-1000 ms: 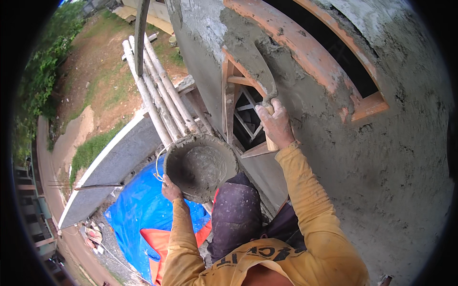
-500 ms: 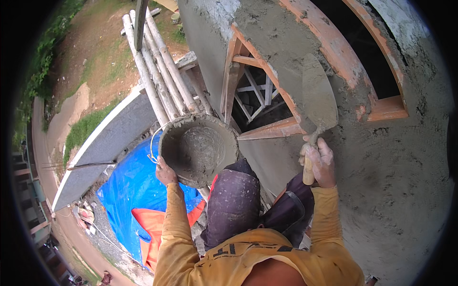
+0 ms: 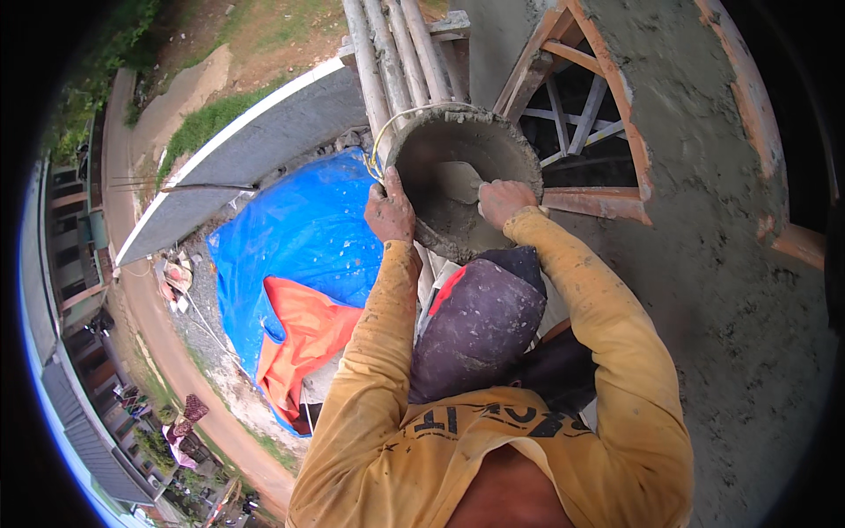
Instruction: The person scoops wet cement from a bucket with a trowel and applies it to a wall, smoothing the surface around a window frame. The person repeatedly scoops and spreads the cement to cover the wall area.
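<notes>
A round mortar-caked bucket (image 3: 519, 145) is tipped so its mouth faces me, just above my knee. My left hand (image 3: 390, 209) grips its left rim, beside the thin looped handle. Inside the bucket is the blade of a trowel (image 3: 459, 182), lying against the wet grey mortar. My right hand (image 3: 509, 202) is closed round the trowel's handle at the bucket's right side; the fist hides most of that handle.
To the right stands a freshly plastered wall (image 3: 695, 264) with a wood-framed opening (image 3: 607, 202). Whitish poles (image 3: 378, 66) run out beyond the bucket. Far below on the left lie a blue tarp (image 3: 299, 220), an orange sheet (image 3: 304, 339) and a low curved wall (image 3: 238, 158).
My right hand has brought the trowel from the wall leftward and down into the bucket. The view has swung left. My left hand still holds the bucket's rim.
</notes>
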Demonstrator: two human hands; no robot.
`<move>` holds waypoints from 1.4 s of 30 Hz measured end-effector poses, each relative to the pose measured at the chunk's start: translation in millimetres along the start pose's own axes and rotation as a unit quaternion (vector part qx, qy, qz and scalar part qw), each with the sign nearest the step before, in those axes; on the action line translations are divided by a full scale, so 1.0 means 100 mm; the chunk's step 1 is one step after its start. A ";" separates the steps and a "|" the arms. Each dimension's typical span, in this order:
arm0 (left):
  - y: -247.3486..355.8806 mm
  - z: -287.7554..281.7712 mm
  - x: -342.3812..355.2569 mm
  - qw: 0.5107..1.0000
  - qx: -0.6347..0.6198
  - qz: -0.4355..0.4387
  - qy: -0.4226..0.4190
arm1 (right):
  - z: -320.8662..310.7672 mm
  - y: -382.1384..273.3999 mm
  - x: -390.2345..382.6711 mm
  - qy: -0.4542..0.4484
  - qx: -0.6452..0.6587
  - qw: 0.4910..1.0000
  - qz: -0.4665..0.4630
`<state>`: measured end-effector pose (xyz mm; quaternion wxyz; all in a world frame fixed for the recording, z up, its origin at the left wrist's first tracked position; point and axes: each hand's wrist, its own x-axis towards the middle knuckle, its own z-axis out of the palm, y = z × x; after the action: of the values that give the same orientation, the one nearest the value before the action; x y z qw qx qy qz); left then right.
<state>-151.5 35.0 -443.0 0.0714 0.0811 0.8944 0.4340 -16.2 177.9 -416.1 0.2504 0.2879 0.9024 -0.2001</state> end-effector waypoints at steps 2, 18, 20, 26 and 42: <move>0.00 0.01 -0.02 1.000 0.000 -0.013 -0.010 | -0.01 -0.15 -0.14 -0.082 0.020 0.996 -0.024; -0.62 -0.03 0.40 1.000 -0.006 -0.007 -0.011 | -0.99 1.22 -1.13 0.131 0.681 0.715 0.091; -0.60 -0.06 0.38 0.998 -0.050 -0.044 -0.015 | -1.15 1.30 -1.42 0.171 0.646 0.735 0.113; -0.49 -0.14 0.36 0.998 -0.044 -0.044 -0.013 | -0.46 1.28 -1.48 0.271 0.335 0.900 0.067; -0.65 -0.11 0.45 0.997 -0.042 -0.046 -0.035 | -0.43 1.26 -0.41 0.427 0.627 0.636 0.139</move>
<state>-203.0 -3.3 -490.2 0.1259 0.0523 0.8750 0.4645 76.6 277.1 -386.1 -0.3790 0.5511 0.5154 -0.5357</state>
